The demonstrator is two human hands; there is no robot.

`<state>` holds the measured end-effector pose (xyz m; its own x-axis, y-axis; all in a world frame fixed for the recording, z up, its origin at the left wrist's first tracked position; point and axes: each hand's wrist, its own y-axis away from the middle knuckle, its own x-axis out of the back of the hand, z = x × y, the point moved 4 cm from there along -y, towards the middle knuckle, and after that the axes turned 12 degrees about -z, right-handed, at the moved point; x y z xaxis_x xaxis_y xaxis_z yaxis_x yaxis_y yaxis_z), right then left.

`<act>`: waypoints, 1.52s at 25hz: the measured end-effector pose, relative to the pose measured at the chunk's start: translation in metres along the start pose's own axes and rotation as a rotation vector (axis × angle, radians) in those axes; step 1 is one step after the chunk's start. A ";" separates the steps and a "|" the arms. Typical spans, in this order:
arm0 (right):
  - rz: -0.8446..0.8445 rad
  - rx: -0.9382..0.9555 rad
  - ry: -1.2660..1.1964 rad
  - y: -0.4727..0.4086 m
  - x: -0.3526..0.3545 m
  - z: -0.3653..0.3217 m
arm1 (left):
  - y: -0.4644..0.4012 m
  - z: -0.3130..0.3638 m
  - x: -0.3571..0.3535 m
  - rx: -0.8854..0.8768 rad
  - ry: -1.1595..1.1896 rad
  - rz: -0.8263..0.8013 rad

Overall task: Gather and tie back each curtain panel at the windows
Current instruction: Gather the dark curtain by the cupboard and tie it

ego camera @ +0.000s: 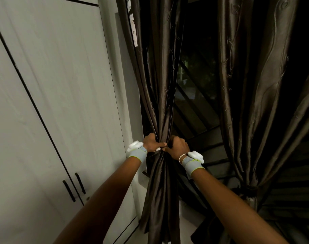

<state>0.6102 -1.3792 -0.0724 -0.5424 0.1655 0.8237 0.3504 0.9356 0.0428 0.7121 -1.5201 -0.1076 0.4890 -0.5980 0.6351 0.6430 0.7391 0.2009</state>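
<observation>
Centrally, the left hand (152,141) and right hand (178,147) closed tightly around the gathered brown curtain panel (163,85). Their fingertips met.

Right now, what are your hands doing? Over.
Left hand and right hand both clamped on gathered left curtain panel. Right curtain panel already tied. Nothing blocking.

Wardrobe (53,103) standing left of near curtain panel (160,76); window (196,81) lying behind it; second curtain panel (255,103) hanging right; both hands meeting at near panel's middle.
</observation>
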 end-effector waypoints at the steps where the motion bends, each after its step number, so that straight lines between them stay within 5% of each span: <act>1: 0.012 -0.004 -0.010 -0.002 -0.001 0.000 | -0.007 -0.005 -0.003 -0.006 0.016 -0.006; 18: -0.014 -0.066 0.028 -0.045 0.000 0.003 | -0.015 0.010 -0.001 0.030 -0.106 0.112; 38: -0.067 0.112 -0.007 -0.115 0.016 0.023 | -0.078 0.005 0.013 0.010 -0.099 0.164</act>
<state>0.5436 -1.4771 -0.0768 -0.5671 0.1035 0.8171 0.2263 0.9735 0.0337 0.6653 -1.5841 -0.1112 0.5260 -0.4357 0.7304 0.5530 0.8277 0.0955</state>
